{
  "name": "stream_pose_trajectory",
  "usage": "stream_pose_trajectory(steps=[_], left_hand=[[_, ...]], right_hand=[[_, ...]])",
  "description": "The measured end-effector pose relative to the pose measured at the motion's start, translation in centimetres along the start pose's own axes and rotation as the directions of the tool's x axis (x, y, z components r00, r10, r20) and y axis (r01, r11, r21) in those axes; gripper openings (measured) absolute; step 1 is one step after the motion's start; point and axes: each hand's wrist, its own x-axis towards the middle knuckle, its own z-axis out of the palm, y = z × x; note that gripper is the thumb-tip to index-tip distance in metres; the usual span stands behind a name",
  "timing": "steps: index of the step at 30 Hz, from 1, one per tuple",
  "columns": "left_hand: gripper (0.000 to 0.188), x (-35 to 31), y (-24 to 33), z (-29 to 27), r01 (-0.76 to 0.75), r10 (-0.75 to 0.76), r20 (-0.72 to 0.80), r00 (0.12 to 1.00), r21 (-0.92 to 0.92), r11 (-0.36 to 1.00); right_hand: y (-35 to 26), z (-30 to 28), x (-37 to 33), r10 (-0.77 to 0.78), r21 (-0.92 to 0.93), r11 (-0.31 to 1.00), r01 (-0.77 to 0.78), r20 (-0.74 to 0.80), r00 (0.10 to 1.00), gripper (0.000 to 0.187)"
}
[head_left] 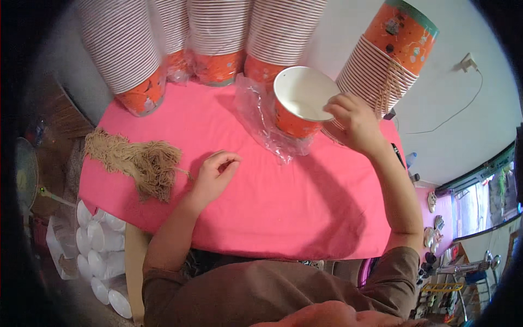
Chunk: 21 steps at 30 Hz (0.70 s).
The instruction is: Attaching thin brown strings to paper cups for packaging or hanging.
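Note:
An orange patterned paper bucket (297, 126) with a white inside stands upright, mouth tilted toward me, right of the table's middle. At its right rim is my right hand (354, 121), fingers bent and closed against the edge; the fingertips are partly hidden. My left hand (216, 170) hovers over the pink cloth (261, 212), fingers curled together; anything inside them is too small to make out. Left of it lies a bundle of brown cords (136, 161), loose ends toward the hand. More brown cords (388, 90) hang over an upside-down bucket stack (376, 71) at the right.
Tall nested bucket stacks (218, 32) line the back of the table, some in clear plastic. A crumpled clear bag (259, 117) lies beside the bucket. White containers (101, 245) sit below the left edge. A wall socket with a cable (468, 62) is at the right.

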Motion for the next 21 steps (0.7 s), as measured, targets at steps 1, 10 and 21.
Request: stream_pose_trajectory(steps=[1,10,21], left_hand=[[0.011,0.0,0.2,-0.1,0.005,-0.005,-0.010,1.000,0.006,1.000],[0.010,-0.4,0.2,-0.1,-0.149,0.149,0.009,0.989,0.051,0.987],[0.010,-3.8,1.9,-8.7,-0.223,0.373,-0.024,0.927,0.765,0.604]], right_hand=[[-0.1,1.2,0.2,-0.006,0.023,1.000,0.006,0.008,1.000,0.031],[-3.3,0.8,2.0,0.169,0.023,0.986,-0.167,-0.124,0.978,0.008],[-12.0,-2.0,-0.7,-0.117,0.422,0.906,0.019,0.207,0.971,0.021]])
